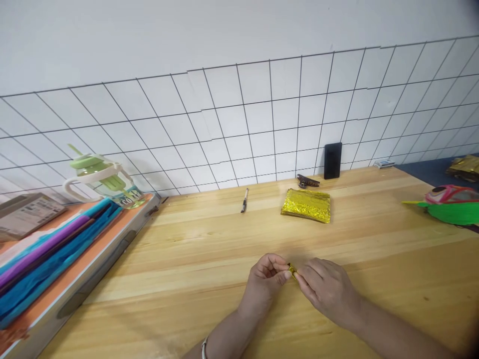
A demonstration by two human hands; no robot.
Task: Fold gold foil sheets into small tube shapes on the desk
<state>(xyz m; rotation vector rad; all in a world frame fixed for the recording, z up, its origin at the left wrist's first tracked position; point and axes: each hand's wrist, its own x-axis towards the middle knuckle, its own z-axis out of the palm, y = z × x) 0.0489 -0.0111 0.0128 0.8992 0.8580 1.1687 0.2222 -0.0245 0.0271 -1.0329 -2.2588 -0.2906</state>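
a white band (pixel 204 348) goes around the left wrist. the left hand (pixel 270 273) is nearly closed, pinching a small gold bit (pixel 292 270) with thumb and finger. the right hand (pixel 326 283) is narrow too, and its fingertips pinch the other side of the bit. this bit is on the near side of the gold stack (pixel 306 205), over the wood tabletop (pixel 179 259). well to the left of the stack is an orange box top (pixel 112 223) with blue and purple cloth (pixel 71 244) on it. to the right of the stack, well apart, is a bright green thing (pixel 454 213). a pen (pixel 244 202) lies left of the stack. just behind the stack is a dark clip (pixel 308 181). farther back and a little right, a black block (pixel 333 161) stands by the lined wall (pixel 254 117).
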